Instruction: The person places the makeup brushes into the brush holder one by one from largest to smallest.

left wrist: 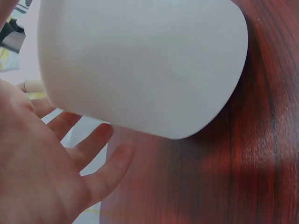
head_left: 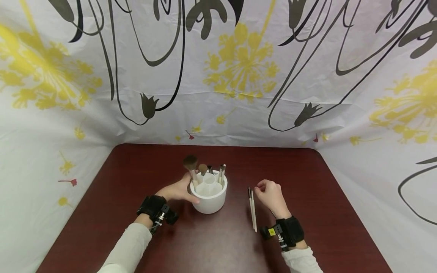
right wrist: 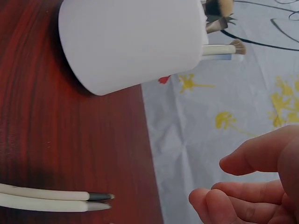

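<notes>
A round white makeup brush holder (head_left: pixel 209 203) with inner compartments stands near the table's middle, several brushes upright in it. My left hand (head_left: pixel 178 189) holds its left side, thumb on the front wall and fingers toward the back. In the left wrist view, the white wall of the holder (left wrist: pixel 140 60) fills the upper part, with fingers (left wrist: pixel 105 179) reaching along it. Two slim makeup brushes (head_left: pixel 252 212) with pale handles lie side by side on the table, tips pointing away. Just right of their tips hovers my right hand (head_left: pixel 271 197), its thumb and fingers apart with nothing between them.
The dark red-brown wooden table (head_left: pixel 153 163) has rounded far corners. A white cloth (head_left: pixel 218 110) with yellow and grey flower prints hangs behind and at both sides. In the holder, a large fluffy brush (head_left: pixel 190 163) leans left and thinner brushes (head_left: pixel 222 170) stand at the right.
</notes>
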The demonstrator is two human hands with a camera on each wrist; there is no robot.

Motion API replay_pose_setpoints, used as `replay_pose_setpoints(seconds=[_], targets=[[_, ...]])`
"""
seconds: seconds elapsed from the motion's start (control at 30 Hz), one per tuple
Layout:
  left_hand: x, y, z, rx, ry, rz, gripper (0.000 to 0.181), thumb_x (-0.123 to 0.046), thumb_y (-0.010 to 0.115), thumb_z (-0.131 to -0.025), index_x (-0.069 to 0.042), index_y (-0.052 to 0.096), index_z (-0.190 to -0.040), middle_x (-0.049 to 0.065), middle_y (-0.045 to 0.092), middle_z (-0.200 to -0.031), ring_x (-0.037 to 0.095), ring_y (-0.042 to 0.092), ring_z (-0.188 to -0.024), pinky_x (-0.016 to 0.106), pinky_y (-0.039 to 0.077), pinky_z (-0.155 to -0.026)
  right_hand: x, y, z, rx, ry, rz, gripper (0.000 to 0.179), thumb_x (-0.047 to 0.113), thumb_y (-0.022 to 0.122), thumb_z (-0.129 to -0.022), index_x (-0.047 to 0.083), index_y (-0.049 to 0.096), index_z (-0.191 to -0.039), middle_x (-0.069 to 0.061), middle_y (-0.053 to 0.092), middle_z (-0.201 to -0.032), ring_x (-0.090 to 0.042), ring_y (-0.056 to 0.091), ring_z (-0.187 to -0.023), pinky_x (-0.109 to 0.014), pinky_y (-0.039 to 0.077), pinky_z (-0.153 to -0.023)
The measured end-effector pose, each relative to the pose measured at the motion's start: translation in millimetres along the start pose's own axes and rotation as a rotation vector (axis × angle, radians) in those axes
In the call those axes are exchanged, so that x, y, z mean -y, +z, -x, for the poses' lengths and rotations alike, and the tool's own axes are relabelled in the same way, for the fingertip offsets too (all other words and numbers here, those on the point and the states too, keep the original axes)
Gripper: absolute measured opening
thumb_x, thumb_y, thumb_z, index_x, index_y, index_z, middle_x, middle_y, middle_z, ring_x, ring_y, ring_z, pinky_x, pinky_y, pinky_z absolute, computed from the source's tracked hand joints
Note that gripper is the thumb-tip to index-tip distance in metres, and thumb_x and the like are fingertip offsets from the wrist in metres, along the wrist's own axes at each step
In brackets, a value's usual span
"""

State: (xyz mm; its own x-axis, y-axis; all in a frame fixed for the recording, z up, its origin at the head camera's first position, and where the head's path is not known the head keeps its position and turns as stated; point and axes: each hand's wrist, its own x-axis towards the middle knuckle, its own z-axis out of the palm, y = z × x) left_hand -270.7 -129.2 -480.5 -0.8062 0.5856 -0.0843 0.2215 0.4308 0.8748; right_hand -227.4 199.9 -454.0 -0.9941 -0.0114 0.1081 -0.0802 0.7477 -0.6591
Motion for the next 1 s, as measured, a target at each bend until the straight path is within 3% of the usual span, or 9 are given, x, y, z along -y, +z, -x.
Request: replay_pose_setpoints(seconds=[0.07, 0.17, 0.33, 0.4, 0.53, 0.67, 0.77, 1.0], targets=[[2.8, -0.2, -0.2, -0.003, -0.014, -0.018, 0.125, -0.051, 0.079, -0.057, 0.000, 0.002, -0.141, 0.022, 0.009, -0.146, 0.035, 0.010, -0.134, 0.055, 0.012, -0.105, -2, 1, 1.2, 0.006, 0.018, 0.003, 0.016, 0.013, 0.060, -0.084, 0.000, 0.063, -0.091, -0.008, 0.063, -0.077, -0.015, 0.057, -0.066, -0.029, 0.046, -0.058], [5.3, 1.4, -0.9, -0.017, -0.007, -0.022, 0.123, -0.049, 0.080, -0.057, -0.002, 0.004, -0.141, 0.020, 0.009, -0.146, 0.036, 0.010, -0.134, 0.056, 0.014, -0.104, -5, 4, 2.9, 0.007, 0.037, 0.008, 0.016, 0.014, 0.060, -0.083, 0.000, 0.063, -0.091, -0.008, 0.062, -0.077, -0.016, 0.057, -0.066, -0.030, 0.046, -0.058], [6.1, 8.0, -7.3, -0.069, 0.103, -0.034, 0.114, -0.028, 0.086, -0.057, 0.000, 0.013, -0.140, 0.022, 0.021, -0.142, 0.037, 0.022, -0.130, 0.052, 0.025, -0.101, -8, 8, 4.1, 0.008, 0.044, 0.016, 0.016, 0.013, 0.062, -0.082, 0.000, 0.063, -0.090, -0.008, 0.062, -0.075, -0.016, 0.056, -0.064, -0.030, 0.045, -0.056], [4.2, 11.2, -10.6, -0.084, 0.117, -0.052, 0.110, -0.024, 0.086, -0.056, 0.000, 0.018, -0.138, 0.021, 0.031, -0.138, 0.034, 0.031, -0.126, 0.048, 0.030, -0.099, -11, 10, 4.1, 0.009, 0.048, 0.021, 0.016, 0.013, 0.062, -0.082, 0.000, 0.063, -0.090, -0.007, 0.062, -0.074, -0.014, 0.055, -0.062, -0.029, 0.044, -0.054], [-2.2, 14.9, -14.0, -0.083, 0.041, -0.086, 0.102, -0.027, 0.086, -0.056, -0.001, 0.026, -0.135, 0.017, 0.043, -0.131, 0.027, 0.042, -0.115, 0.041, 0.035, -0.094, -16, 15, 5.0, 0.016, 0.051, 0.033, 0.018, 0.013, 0.062, -0.081, -0.001, 0.064, -0.091, -0.007, 0.062, -0.074, -0.012, 0.053, -0.058, -0.027, 0.042, -0.052], [-6.2, 15.4, -15.8, -0.085, -0.032, -0.071, 0.110, -0.028, 0.086, -0.056, -0.001, 0.018, -0.139, 0.019, 0.033, -0.139, 0.028, 0.036, -0.122, 0.043, 0.031, -0.098, -21, 17, 8.0, 0.014, 0.060, 0.037, 0.018, 0.011, 0.063, -0.080, -0.002, 0.064, -0.092, -0.008, 0.063, -0.077, -0.013, 0.054, -0.060, -0.028, 0.043, -0.052], [-5.8, 15.5, -16.8, -0.105, -0.030, -0.063, 0.117, -0.028, 0.086, -0.055, -0.002, 0.011, -0.141, 0.020, 0.026, -0.143, 0.030, 0.031, -0.127, 0.045, 0.028, -0.101, -25, 21, 10.1, 0.008, 0.068, 0.050, 0.015, 0.011, 0.063, -0.079, -0.001, 0.064, -0.088, -0.008, 0.063, -0.076, -0.014, 0.055, -0.061, -0.029, 0.044, -0.053], [3.8, 19.9, -12.6, -0.134, 0.001, -0.063, 0.114, -0.029, 0.087, -0.052, -0.005, 0.016, -0.139, 0.017, 0.031, -0.139, 0.029, 0.034, -0.123, 0.046, 0.030, -0.099, -37, 35, 20.4, 0.039, 0.062, 0.110, 0.014, 0.010, 0.065, -0.077, -0.001, 0.064, -0.085, -0.006, 0.061, -0.071, -0.014, 0.053, -0.060, -0.030, 0.043, -0.052]])
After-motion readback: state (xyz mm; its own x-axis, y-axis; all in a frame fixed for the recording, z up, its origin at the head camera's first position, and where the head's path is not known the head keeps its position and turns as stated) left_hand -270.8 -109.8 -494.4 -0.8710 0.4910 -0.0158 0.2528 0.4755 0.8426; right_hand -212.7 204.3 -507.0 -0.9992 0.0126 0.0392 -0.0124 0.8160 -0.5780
